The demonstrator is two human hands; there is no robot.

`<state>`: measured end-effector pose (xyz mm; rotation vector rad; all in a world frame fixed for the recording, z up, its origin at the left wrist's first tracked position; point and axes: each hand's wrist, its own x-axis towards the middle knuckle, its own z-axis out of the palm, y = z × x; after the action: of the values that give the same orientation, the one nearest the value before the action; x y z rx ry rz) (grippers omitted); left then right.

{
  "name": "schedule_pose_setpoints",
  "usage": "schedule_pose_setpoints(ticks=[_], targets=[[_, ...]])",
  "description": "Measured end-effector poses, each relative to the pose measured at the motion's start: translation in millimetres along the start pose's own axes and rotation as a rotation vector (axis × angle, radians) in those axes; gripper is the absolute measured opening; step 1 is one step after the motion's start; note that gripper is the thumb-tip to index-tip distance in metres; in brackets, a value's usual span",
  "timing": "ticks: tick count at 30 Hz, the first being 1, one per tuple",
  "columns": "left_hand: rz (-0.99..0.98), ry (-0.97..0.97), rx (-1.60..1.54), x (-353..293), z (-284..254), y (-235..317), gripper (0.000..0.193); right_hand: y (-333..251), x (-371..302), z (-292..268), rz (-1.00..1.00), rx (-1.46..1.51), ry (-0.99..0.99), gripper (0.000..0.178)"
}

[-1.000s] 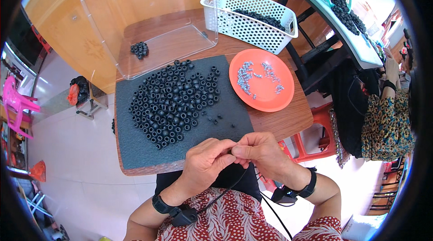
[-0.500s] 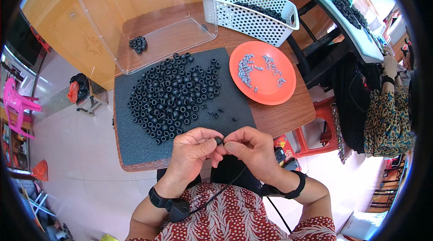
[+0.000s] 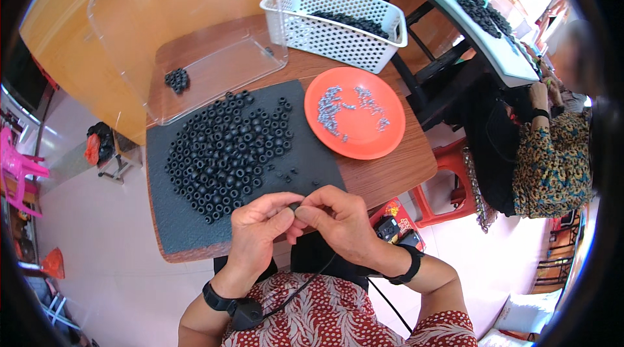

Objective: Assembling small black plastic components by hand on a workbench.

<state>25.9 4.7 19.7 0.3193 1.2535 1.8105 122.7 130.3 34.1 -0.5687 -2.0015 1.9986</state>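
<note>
My left hand [image 3: 259, 227] pinches a round black bead-like piece [image 3: 294, 206] between thumb and fingertips, over the table's near edge. Against it my right hand [image 3: 341, 222] is closed, thumb on forefinger; whatever small part it may hold is hidden. Many round black pieces with holes [image 3: 227, 149] lie heaped on a dark grey mat [image 3: 179, 233] beyond my hands. Several smaller black bits [image 3: 292, 171] are scattered by the heap. To the right, an orange plate [image 3: 364, 142] carries small silvery pieces [image 3: 329, 110] that look like springs.
A clear plastic bin [image 3: 214, 93] with a few black pieces inside sits at the far left. Behind the plate stands a white perforated basket [image 3: 325, 38] of black parts. At the right are a red stool [image 3: 448, 168] and another person's arm [image 3: 539, 110] at a white table [image 3: 481, 19].
The whole view has shifted, so the table appears farther left. My hands stay together at the bead-like piece, which my fingers now cover more.
</note>
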Motion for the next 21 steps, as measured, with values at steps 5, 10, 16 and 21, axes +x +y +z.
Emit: schedule_pose_setpoints(ticks=[5, 10, 16, 21], targets=[[0.057, 0.001, 0.099, -1, 1, 1, 0.02, 1, 1, -7, 0.061, 0.021, -0.049, 0.01], [0.089, -0.08, 0.369, 2, -7, -2, 0.017, 10, 1, -10, 0.019, -0.083, 0.012, 0.013], [-0.015, -0.031, 0.128, 6, -19, -3, 0.018, -8, 27, -51, -0.398, -0.621, 0.245, 0.007], [-0.046, -0.038, 0.09, 8, -22, -5, 0.019, 3, 72, -127, -0.577, -1.049, 0.481, 0.011]])
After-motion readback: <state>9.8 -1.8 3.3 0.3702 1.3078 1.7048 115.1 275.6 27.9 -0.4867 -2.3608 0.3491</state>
